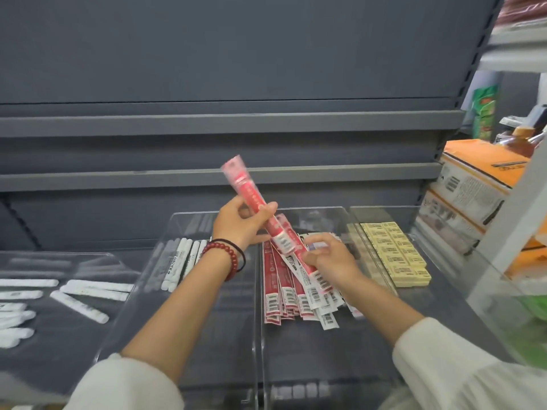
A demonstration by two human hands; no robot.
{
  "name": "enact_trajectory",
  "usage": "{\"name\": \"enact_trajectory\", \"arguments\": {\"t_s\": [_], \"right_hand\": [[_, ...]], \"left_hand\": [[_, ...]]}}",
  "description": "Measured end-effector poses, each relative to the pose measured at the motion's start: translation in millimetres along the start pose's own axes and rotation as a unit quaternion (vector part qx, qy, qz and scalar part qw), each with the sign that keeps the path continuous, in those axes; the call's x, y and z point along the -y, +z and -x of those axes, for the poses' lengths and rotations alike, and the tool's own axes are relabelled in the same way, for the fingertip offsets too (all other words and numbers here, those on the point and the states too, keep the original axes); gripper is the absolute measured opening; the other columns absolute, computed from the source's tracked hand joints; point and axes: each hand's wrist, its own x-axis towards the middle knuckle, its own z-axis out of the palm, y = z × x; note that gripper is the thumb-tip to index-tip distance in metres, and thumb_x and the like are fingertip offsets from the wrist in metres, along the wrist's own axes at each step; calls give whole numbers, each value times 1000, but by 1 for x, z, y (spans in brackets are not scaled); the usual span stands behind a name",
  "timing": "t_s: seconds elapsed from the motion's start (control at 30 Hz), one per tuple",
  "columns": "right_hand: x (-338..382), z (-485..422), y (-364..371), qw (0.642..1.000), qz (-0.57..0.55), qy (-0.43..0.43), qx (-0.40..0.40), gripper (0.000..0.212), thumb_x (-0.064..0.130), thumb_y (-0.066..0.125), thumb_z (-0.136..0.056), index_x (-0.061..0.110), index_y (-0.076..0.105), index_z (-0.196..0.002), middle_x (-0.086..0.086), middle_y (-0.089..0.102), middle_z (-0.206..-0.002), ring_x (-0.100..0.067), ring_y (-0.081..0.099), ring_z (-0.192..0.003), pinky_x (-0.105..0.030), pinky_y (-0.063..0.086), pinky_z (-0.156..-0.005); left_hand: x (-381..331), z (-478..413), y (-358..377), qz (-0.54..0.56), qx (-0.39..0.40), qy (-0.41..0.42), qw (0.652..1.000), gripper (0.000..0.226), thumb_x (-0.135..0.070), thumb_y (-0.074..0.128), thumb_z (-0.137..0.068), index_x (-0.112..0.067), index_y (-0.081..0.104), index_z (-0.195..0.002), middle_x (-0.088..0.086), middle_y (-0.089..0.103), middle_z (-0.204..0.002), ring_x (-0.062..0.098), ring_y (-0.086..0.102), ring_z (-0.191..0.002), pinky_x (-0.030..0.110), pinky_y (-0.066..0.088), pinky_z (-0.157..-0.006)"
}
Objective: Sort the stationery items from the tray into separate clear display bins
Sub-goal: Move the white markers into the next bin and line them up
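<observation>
Red packets (pixel 268 216), a thin bundle with barcode ends, were held slanting above the middle bin (pixel 260 344), over the far end of the pile (pixel 285 294) of like packets lying in it. The left hand (pixel 236 226) had its fingers curled round the bundle's upper part. The right hand (pixel 331 258) pinched the lower, barcode end.

The step looked like squaring the bundle before laying it down. It would go best with the ends tapped level and the barcodes turned toward the near edge of the shelf like the pile's, then lowered flat along the bin's length.

Room was narrow. Clear walls stood close on both sides, with the left bin (pixel 177 220) of white markers (pixel 180 261) past one and the right bin (pixel 384 209) of yellow pads (pixel 396 253) past the other. A straight descent therefore suited better than a sideways sweep. Above the bins the space was open.

The tray (pixel 59 256) with white items (pixel 80 306) lay at the shelf's left end, and cardboard boxes (pixel 467 187) crowded the right end.
</observation>
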Motion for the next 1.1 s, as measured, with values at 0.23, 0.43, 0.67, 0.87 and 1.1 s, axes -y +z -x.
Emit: {"name": "enact_trajectory", "arguments": {"t_s": [0.23,0.43,0.67,0.87,1.1], "right_hand": [[-12,-15,11,970,204,-93,88,26,13,67,-89,20,63,-114,-2,64,-98,-15,63,-84,-15,49,-61],[4,-9,2,982,106,-155,19,19,32,58,-95,20,70,-104,7,71,-96,-8,66,-84,-16,46,-71],[23,10,-4,985,-44,-129,102,33,25,74,-83,22,58,-111,1,75,-92,-7,71,-80,-16,52,-65],[16,5,-2,987,-28,-132,85,25,22,73,-85,18,58,-105,-3,73,-92,-12,67,-77,-19,51,-61],[-12,-1,21,975,146,-94,141,37,21,69,-89,16,62,-125,5,64,-82,2,61,-67,-11,46,-60]], "left_hand": [[10,4,2,-161,-4,-8,987,76,-40,86,-60,-21,35,-113,2,71,-85,10,66,-67,25,53,-59],[15,2,-5,-202,40,20,978,37,-36,75,-77,-16,57,-102,-1,73,-82,9,67,-67,21,44,-57],[10,5,-5,-128,103,44,985,19,-24,67,-87,-16,67,-104,0,72,-85,4,67,-65,14,51,-53],[9,3,-13,-373,76,111,918,22,-45,63,-85,-29,64,-100,-18,69,-82,-3,63,-74,15,46,-63],[-1,11,-44,-618,-6,178,766,22,-48,49,-91,-36,60,-107,-20,67,-100,9,60,-100,25,42,-72]]}}
